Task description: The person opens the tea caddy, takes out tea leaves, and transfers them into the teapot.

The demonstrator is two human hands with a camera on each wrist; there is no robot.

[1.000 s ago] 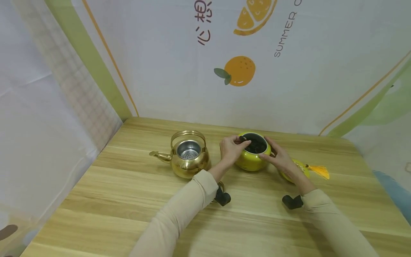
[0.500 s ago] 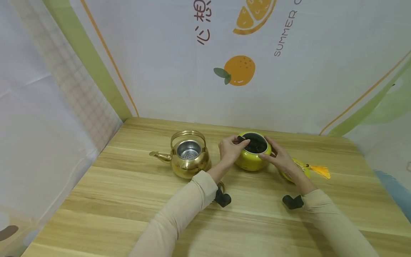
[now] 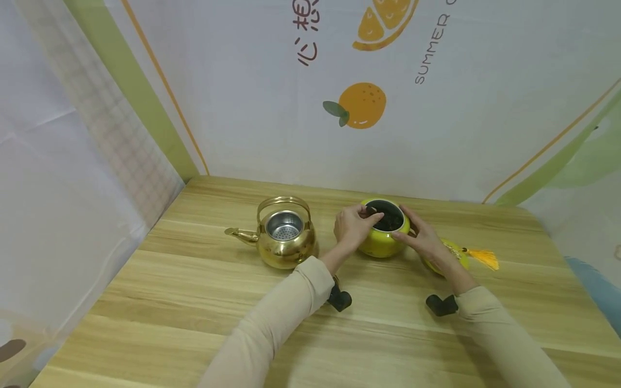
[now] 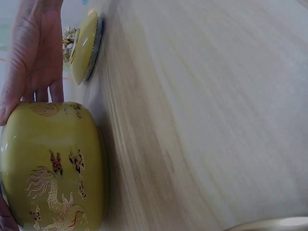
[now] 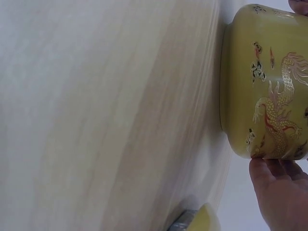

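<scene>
A yellow jar point(image 3: 380, 245) with a dragon pattern stands uncovered on the table; dark loose stuff, like tea leaves, lies inside. My right hand point(image 3: 423, 240) grips its right side, thumb at the front rim and fingers behind. At the left of the mouth, my left hand point(image 3: 354, 226) pinches a small dark piece point(image 3: 371, 209), its kind unclear. In the left wrist view the right hand point(image 4: 36, 57) holds the jar point(image 4: 53, 163). To the left stands a gold teapot point(image 3: 286, 250), lidless, with a perforated strainer point(image 3: 284, 231) in its opening.
The jar's yellow lid point(image 3: 453, 250), with an orange tassel point(image 3: 483, 258), lies behind the right wrist. A gold-edged thing point(image 3: 337, 281) is mostly hidden by the left sleeve. The wooden table point(image 3: 194, 302) meets a printed cloth wall point(image 3: 271, 134) at the back.
My left hand has shifted slightly right, its thumb further over the jar's mouth, with the dark piece moving along. My right hand, the jar and the teapot stay nearly still.
</scene>
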